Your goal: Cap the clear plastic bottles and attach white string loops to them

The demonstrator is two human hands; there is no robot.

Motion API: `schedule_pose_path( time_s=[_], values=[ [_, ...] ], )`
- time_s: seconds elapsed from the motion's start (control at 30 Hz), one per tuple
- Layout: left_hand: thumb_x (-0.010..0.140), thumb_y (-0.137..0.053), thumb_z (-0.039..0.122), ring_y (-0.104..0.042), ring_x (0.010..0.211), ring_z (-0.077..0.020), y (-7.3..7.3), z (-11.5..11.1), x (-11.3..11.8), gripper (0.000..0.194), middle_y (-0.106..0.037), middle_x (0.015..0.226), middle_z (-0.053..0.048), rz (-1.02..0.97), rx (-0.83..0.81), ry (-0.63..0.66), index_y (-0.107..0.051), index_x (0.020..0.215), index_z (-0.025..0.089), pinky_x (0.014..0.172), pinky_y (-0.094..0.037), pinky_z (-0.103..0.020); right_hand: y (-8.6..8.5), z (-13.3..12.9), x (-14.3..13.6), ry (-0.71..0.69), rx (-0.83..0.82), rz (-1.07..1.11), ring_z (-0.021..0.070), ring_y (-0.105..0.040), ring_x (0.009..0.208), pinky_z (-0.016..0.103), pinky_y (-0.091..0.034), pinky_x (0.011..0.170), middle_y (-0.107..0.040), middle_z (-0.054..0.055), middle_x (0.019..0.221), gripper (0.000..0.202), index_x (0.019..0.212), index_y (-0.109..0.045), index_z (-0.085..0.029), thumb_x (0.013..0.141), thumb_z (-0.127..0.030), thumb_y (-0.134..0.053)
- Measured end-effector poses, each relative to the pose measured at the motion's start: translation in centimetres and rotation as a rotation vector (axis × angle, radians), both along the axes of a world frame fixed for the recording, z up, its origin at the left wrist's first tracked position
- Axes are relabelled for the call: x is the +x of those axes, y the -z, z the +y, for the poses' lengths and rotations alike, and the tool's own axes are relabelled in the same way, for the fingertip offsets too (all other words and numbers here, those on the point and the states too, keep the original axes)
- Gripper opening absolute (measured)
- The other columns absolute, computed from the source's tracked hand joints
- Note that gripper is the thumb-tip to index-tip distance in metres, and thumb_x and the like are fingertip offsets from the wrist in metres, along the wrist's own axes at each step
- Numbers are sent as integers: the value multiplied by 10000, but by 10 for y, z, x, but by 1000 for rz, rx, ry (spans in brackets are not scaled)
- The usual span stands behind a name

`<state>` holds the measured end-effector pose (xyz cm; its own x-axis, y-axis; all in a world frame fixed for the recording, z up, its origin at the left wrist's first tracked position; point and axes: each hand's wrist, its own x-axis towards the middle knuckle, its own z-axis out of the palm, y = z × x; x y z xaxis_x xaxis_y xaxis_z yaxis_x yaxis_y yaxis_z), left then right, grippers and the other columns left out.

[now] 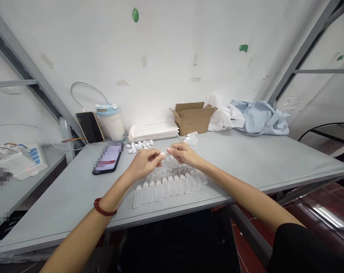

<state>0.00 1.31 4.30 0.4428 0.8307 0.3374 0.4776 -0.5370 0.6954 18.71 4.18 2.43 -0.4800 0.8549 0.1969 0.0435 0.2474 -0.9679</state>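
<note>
My left hand is closed in a pinch, with a small white cap at its fingertips. Close beside it, my right hand pinches a small part, mostly hidden by the fingers. Below both hands lies a row of translucent plastic squeeze bottles, with thin pale tubes curving from their necks. More clear bottles lie behind this row, partly covered by my hands. A loose heap of white caps is beyond my left hand.
Along the wall stand a blue-lidded cup, a propped phone, a white stack, an open cardboard box, a plastic bag and light-blue cloth. Another phone lies left on the grey table.
</note>
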Motion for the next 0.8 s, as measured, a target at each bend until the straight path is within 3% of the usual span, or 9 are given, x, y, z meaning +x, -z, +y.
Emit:
schedule_pose_path(
  time_s=[0.1, 0.23, 0.4, 0.5, 0.63, 0.8],
  values=[
    [851, -493, 344, -589, 573, -133, 4, 2, 1, 282, -625, 598, -16, 68, 73, -20, -565, 644, 166, 588, -454, -231, 1, 2, -2, -4, -28, 2, 42, -270, 376, 202, -211, 375, -283, -92, 444, 435, 553, -348, -193, 762, -496, -580],
    [844, -484, 346, -615, 679, -161, 9, 13, -3, 241, -683, 742, -40, 106, 139, -104, -620, 755, 168, 620, -462, -242, 5, 15, 3, 67, 76, -62, 57, -313, 404, 211, -255, 419, -316, -80, 462, 410, 584, -410, -182, 793, -513, -530],
    [811, -457, 261, -644, 815, -240, 14, 38, -35, 227, -715, 847, -93, 287, 201, -450, -658, 799, 157, 729, -465, -317, 10, 50, 35, 483, 405, -309, 118, -490, 599, 234, -351, 580, -559, 10, 631, 302, 774, -607, -134, 850, -386, -460],
    [786, -439, 221, -646, 866, -281, 15, 50, -59, 243, -720, 870, -108, 450, 197, -598, -672, 828, 166, 760, -459, -351, 15, 71, 57, 674, 455, -484, 154, -546, 702, 252, -371, 654, -654, 58, 764, 261, 888, -656, -128, 842, -316, -482],
    [765, -449, 214, -638, 922, -305, 19, 56, -76, 303, -706, 950, -143, 620, 152, -596, -679, 945, 133, 796, -457, -366, 23, 88, 72, 734, 452, -647, 193, -584, 811, 275, -391, 721, -691, 91, 900, 259, 990, -664, -123, 817, -273, -544],
    [761, -445, 200, -639, 886, -276, 31, 60, -70, 345, -683, 998, -154, 676, 164, -465, -666, 1008, 105, 832, -451, -353, 29, 95, 77, 730, 436, -676, 216, -599, 899, 296, -400, 800, -701, 99, 971, 231, 974, -675, -122, 767, -198, -607]
  ],
)
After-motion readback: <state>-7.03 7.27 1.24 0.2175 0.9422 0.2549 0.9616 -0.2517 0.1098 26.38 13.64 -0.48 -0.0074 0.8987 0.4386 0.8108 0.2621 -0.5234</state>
